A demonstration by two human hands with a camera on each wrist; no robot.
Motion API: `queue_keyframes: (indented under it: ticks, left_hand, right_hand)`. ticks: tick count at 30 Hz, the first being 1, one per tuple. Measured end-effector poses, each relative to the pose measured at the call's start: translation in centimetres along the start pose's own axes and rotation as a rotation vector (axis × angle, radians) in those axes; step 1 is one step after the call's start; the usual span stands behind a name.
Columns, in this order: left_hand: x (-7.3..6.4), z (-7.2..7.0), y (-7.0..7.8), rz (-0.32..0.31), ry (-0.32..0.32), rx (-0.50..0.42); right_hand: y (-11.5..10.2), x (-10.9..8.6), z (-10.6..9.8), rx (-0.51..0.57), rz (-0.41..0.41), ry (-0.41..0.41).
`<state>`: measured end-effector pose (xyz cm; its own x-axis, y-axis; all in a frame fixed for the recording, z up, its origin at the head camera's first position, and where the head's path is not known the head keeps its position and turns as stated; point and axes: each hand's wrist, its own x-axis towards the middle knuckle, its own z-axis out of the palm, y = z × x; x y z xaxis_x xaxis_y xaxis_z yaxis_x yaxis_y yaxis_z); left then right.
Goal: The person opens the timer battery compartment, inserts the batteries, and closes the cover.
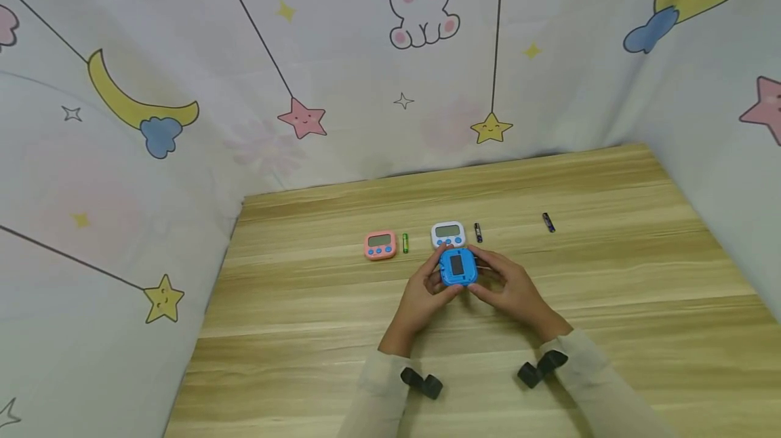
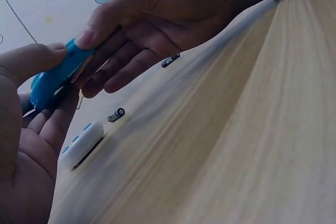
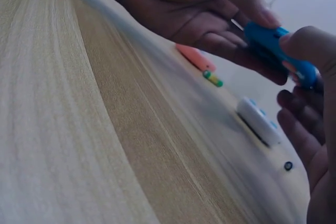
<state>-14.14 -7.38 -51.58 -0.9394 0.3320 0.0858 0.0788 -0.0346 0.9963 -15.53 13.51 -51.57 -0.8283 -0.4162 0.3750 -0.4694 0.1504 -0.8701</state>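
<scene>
Locate first the blue timer [image 1: 458,268]: raised above the surface [image 1: 305,329], about midway between left and right edges. Pinched from both sides, by the left hand [image 1: 422,297] and the right hand [image 1: 515,290]; thumbs along the near rim, fingers at the far rim. Held roughly level in the head view, with a dark rectangle [image 1: 457,265] facing up (recess or flat plate: cannot tell). Long axis of that rectangle: near to far, toward the back edge.

Governing relation, by judgement: from the held timer to the near dark battery [image 1: 478,232]. Direction: just beyond the fingertips, toward the back edge and slightly toward the right edge. Long axis: near to far, with only a slight lean, hence almost parallel to the dark rectangle. Nearer hand: the right.

Note next the far dark battery [image 1: 549,222]: well apart from the first, toward the back right corner, far end tilted toward the left edge. Again nearer to the right hand.

On the opposite side, nearer to the left hand: the green battery [image 1: 405,243], just beside the pink timer [image 1: 380,245] without contact. Long axis: near to far.

Directly beyond the blue timer: the white timer [image 1: 448,232], display up, near rim partly covered in the head view. To reach the near dark battery, allow clearance on that side (only a narrow gap between battery and white timer).
</scene>
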Motion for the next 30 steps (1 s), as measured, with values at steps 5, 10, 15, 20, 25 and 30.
queue_keyframes:
  ticks: [5, 10, 15, 20, 25, 30]
  left_hand:
    - [0.1, -0.2, -0.4, -0.005, 0.021, -0.045]
    - [0.2, -0.3, -0.4, -0.017, 0.047, -0.077]
    - [0.3, -0.2, -0.5, -0.038, 0.087, -0.101]
    - [0.3, -0.2, -0.7, -0.059, 0.099, -0.093]
    - [0.3, -0.1, -0.9, -0.072, 0.090, -0.101]
    - [0.2, 0.1, -0.9, -0.096, 0.073, -0.089]
  right_hand:
    - [0.0, 0.0, 0.2, -0.032, -0.009, -0.012]
    - [0.1, 0.0, 0.4, -0.074, -0.002, -0.027]
    - [1.2, -0.2, 0.7, -0.101, 0.014, -0.023]
    - [3.6, -0.6, 0.9, -0.143, 0.046, -0.023]
    - [4.3, -0.7, 0.7, -0.136, 0.034, -0.059]
    - [4.2, -0.8, 0.6, -0.126, 0.016, -0.092]
